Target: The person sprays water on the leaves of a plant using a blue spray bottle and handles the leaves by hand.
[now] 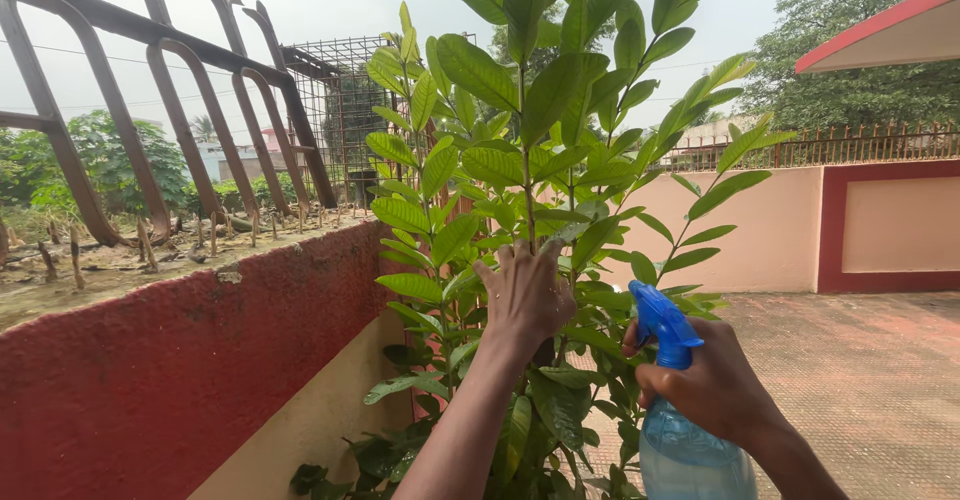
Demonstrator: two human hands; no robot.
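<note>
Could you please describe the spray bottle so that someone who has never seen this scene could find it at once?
Start at the tall leafy plant beside the red-topped wall. At its lower right, the right hand grips a spray bottle. Its bright blue nozzle and pale translucent body make it the only blue thing among green leaves.

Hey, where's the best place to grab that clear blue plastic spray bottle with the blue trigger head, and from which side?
Grip the clear blue plastic spray bottle at its narrow neck, under the blue trigger head, coming from behind, nozzle pointing away at the leafy green plant. The right hand already holds it there; the neck is slimmer than the body.
</note>
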